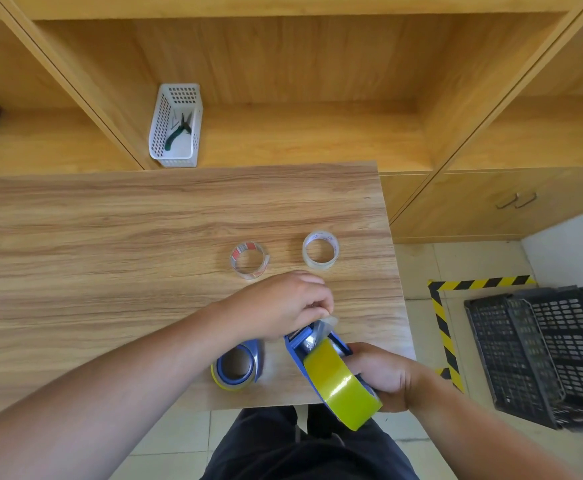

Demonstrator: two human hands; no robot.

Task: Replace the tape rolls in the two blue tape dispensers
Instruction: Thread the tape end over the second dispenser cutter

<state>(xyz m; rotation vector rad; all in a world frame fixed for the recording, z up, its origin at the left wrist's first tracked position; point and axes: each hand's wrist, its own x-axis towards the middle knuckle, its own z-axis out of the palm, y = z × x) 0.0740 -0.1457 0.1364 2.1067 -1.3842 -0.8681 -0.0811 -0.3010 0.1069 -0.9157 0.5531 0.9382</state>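
My right hand (383, 377) grips a blue tape dispenser (312, 342) that carries a wide yellow tape roll (340, 384), held above the table's near edge. My left hand (279, 304) pinches the clear tape end (328, 322) at the dispenser's front. A second blue dispenser (236, 365) with a thin yellow roll lies flat on the table just left of it. Two nearly used-up clear rolls lie farther back: one with a red-printed core (249, 259), one with a white core (320, 250).
The wooden table (110, 254) ends at the right near x 1250. A white basket (175, 126) with pliers stands on the shelf behind. A black crate (539, 355) sits on the floor at the right, by yellow-black floor tape (439, 306).
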